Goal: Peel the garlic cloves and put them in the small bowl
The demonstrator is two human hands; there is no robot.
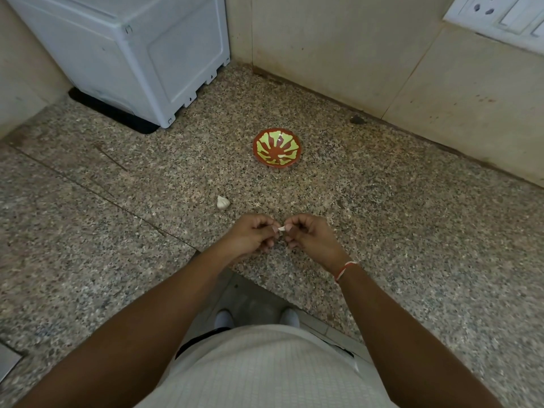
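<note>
1. Left hand (252, 234) and right hand (309, 235) meet above the granite counter (382, 219), both pinching one garlic clove (281, 228) between the fingertips.
2. Garlic bulb (222, 202) lies on the counter just beyond the hands.
3. Small bowl (277, 148), red with green pattern, sits farther back, with a pale bit inside.
4. White appliance (129, 51) in the back-left corner.

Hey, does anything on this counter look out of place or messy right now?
Nothing much. A dark blotch marks the granite counter near the wall, and a garlic piece lies loose, apart from the small bowl.
</note>
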